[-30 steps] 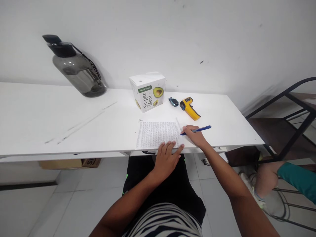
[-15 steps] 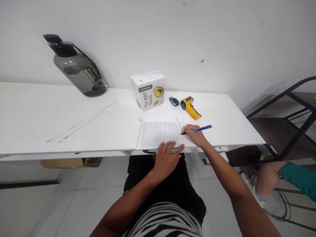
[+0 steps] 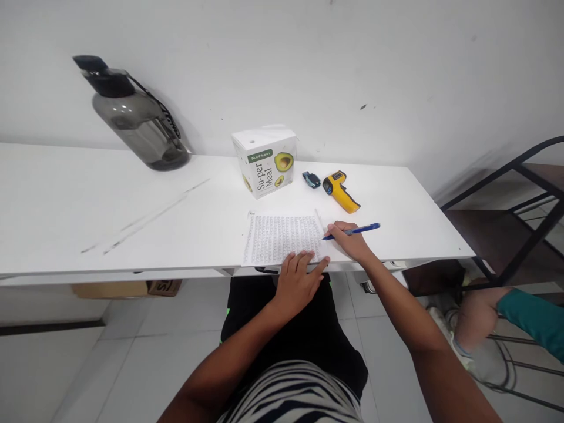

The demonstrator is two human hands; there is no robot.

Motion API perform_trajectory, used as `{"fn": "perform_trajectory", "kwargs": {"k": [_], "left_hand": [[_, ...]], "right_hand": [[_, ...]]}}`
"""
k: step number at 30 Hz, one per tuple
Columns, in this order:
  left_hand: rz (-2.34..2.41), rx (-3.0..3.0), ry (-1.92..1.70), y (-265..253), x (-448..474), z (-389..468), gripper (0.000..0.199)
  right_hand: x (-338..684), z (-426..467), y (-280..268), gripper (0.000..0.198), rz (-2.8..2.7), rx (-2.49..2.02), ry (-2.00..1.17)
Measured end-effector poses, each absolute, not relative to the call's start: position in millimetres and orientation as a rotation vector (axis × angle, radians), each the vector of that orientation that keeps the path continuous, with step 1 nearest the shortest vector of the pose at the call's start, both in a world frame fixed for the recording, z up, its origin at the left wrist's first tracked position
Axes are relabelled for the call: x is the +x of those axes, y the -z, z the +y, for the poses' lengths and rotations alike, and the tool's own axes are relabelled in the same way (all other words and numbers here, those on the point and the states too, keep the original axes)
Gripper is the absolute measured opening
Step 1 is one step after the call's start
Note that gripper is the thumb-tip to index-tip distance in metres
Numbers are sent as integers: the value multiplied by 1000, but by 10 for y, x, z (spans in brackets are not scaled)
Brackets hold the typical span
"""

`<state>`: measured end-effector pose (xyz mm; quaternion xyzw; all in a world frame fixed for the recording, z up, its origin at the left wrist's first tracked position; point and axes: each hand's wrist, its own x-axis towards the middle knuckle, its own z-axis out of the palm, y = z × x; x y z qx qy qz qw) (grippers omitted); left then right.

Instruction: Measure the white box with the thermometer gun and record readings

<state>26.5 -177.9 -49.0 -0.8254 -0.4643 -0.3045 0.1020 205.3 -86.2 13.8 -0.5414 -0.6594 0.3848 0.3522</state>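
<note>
A sheet of paper (image 3: 282, 235) covered in dense rows of handwriting lies at the front edge of the white table. My left hand (image 3: 300, 276) rests with spread fingers on its lower right edge. Between the fingers of my right hand (image 3: 346, 239) is a blue pen (image 3: 363, 228), its tip at the right side of the sheet. Behind the paper stands a white Super Meal box (image 3: 267, 167) with avocado pictures. Right of the box lie a small dark-blue device (image 3: 312, 180), whose kind I cannot make out, and a yellow infrared thermometer gun (image 3: 343, 192).
A grey see-through water bottle (image 3: 141, 126) stands at the back left of the white table (image 3: 154, 200), against the wall. To the right is a dark metal-framed rack (image 3: 497, 235), with another person's leg (image 3: 480, 317) beside it. A cardboard box (image 3: 118, 289) sits under the table.
Almost nothing differs; the view has shifted very slightly. Both hands stay in place on the paper, with the pen still in my right hand.
</note>
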Motion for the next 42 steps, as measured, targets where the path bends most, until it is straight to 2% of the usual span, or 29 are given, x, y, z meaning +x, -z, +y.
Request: {"fn": "perform_trajectory", "kwargs": {"k": [10,19,25,31,35,38,42], "left_hand": [[-1373,-2428,906,483,253,-1771,41],[-1418,-2450,891,488,242,-1801,47],[-1487,-2526,901,392,231,-1783,49],[-1577,-2708,895,222,196,-1660,44],[-1668,-2784,1093,149,151,-1536,33],[-1719,-2788,1463,7,43,-1369,20],[-1688,-2228,1935,-343,-271,-872,23]], "right_hand": [[2058,-854,-92,38,-1774,-1348,-921],[1863,-675,70,33,-1914,-1367,-442],[1510,-319,-15,40,-2132,-1554,-240],[1270,-132,-149,37,-2429,-1426,-137],[1236,-100,-29,38,-2370,-1422,-152],[1292,-49,46,44,-2226,-1399,-233],[1490,66,-32,39,-1970,-1470,-103]]}}
